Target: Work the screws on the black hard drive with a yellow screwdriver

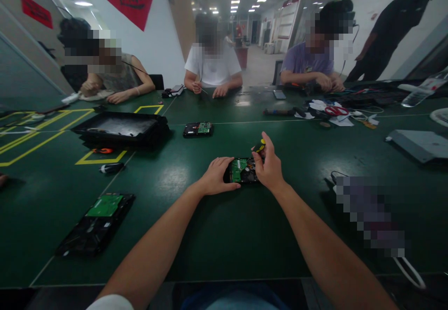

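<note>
A hard drive [240, 171] with a green circuit board lies on the green table in front of me. My left hand [217, 177] grips its left end, thumb along the near edge and fingers over the far corner. Above the drive's right part, my right hand [269, 164] holds a screwdriver [259, 146] by its short yellow-and-black handle, index finger pointing up along it. The screwdriver's tip is hidden behind the hand, so I cannot tell whether it touches a screw.
Other hard drives lie at the near left [101, 221] and farther back [198, 129]. A black tray [122, 127] stands left. Red-handled scissors [336, 110] and cables lie at the back right, near a grey metal box [420, 144]. Several people sit across the table [224, 235].
</note>
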A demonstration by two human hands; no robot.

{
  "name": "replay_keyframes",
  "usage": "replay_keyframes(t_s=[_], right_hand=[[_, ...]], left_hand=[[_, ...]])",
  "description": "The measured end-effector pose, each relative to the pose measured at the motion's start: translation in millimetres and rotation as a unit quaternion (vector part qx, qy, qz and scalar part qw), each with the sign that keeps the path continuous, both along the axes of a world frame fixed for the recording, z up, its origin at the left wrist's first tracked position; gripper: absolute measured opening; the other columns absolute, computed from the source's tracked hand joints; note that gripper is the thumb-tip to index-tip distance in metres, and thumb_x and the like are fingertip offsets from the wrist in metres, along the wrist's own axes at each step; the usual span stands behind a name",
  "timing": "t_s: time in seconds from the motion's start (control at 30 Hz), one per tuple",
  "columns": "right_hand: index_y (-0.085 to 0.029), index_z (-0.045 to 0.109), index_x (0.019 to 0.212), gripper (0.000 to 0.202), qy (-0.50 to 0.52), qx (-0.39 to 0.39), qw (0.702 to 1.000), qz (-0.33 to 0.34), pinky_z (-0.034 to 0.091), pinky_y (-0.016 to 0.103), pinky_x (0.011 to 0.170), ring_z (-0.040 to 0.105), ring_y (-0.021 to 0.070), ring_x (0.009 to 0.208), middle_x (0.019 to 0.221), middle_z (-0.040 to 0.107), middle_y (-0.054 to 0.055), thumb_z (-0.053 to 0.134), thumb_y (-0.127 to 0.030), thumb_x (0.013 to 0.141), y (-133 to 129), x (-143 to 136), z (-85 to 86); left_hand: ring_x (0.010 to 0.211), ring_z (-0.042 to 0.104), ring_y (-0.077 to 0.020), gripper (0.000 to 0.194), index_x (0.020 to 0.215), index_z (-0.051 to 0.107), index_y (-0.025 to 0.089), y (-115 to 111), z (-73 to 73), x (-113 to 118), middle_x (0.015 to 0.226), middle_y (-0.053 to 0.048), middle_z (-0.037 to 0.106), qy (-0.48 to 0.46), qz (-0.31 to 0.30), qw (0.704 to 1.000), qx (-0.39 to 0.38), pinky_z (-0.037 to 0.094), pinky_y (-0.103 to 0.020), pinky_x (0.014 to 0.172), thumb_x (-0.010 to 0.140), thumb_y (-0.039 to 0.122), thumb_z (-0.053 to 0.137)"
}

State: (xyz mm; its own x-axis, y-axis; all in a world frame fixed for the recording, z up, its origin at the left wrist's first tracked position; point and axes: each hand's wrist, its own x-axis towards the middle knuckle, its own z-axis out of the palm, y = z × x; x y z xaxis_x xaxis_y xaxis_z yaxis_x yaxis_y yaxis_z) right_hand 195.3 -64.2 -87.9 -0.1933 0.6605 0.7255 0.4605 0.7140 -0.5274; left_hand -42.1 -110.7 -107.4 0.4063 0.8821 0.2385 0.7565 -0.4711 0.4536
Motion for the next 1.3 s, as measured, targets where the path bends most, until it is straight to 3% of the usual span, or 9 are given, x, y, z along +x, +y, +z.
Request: replay_keyframes(t_s=[0.23,0.43,0.7,0.93,1.1,1.3], right_hand=[[-0.033,0.019,0.165,0.071,-0.015,0.012,1.000,-0.006,0.059,0.056,0.098,0.068,0.0325,0.118,0.145,0.060,0.012,0.054,-0.034,0.103,0.7,-2.1,0.9],[-0.034,0.017,0.165,0.072,-0.022,0.014,1.000,0.007,0.058,0.056,0.100,0.067,0.0316,0.120,0.157,0.049,0.010,0.052,-0.031,0.103,1.2,-4.9,2.4],[-0.035,0.011,0.166,0.074,-0.034,0.039,0.999,0.008,0.052,0.056,0.109,0.055,0.0309,0.137,0.164,0.040,0.007,0.051,-0.031,0.104,5.9,-5.5,3.3],[-0.036,0.016,0.165,0.071,-0.062,0.037,0.997,0.008,0.053,0.055,0.109,0.059,0.0309,0.132,0.157,0.050,0.008,0.053,-0.033,0.104,3.8,-3.7,2.1],[-0.032,0.014,0.166,0.071,-0.053,0.031,0.998,0.012,0.053,0.054,0.108,0.058,0.0299,0.132,0.159,0.045,0.010,0.049,-0.030,0.104,0.0,-4.4,4.8],[-0.035,0.013,0.166,0.072,-0.019,0.017,0.999,0.019,0.057,0.051,0.103,0.065,0.0273,0.122,0.154,0.051,0.009,0.048,-0.030,0.103,4.0,-4.5,3.3]], left_hand=[[0.142,0.044,-0.0382,0.103,0.156,0.038,0.020,0.2,-2.2,-0.4,0.152,-0.017,0.049,0.002,0.001,1.000,-0.002,0.031,-0.057,0.121,0.074,0.072,0.073],[0.143,0.044,-0.0373,0.103,0.156,0.038,0.019,-0.4,-1.7,0.5,0.152,-0.018,0.049,0.004,-0.001,1.000,-0.001,0.032,-0.056,0.121,0.074,0.072,0.073],[0.143,0.044,-0.0373,0.101,0.155,0.039,0.019,-0.5,-3.8,1.0,0.153,-0.018,0.049,0.005,0.003,1.000,0.006,0.033,-0.055,0.120,0.075,0.070,0.074],[0.142,0.045,-0.0373,0.099,0.155,0.039,0.021,1.7,-8.5,0.8,0.152,-0.017,0.050,0.001,0.005,1.000,0.009,0.031,-0.057,0.121,0.075,0.068,0.074],[0.142,0.045,-0.0376,0.101,0.154,0.040,0.019,0.2,-7.7,3.5,0.151,-0.018,0.051,0.008,0.010,1.000,0.011,0.029,-0.058,0.122,0.075,0.071,0.073],[0.141,0.047,-0.0381,0.102,0.154,0.042,0.019,-2.5,-4.2,8.3,0.151,-0.019,0.051,-0.002,0.010,1.000,0.013,0.035,-0.055,0.120,0.073,0.072,0.073]])
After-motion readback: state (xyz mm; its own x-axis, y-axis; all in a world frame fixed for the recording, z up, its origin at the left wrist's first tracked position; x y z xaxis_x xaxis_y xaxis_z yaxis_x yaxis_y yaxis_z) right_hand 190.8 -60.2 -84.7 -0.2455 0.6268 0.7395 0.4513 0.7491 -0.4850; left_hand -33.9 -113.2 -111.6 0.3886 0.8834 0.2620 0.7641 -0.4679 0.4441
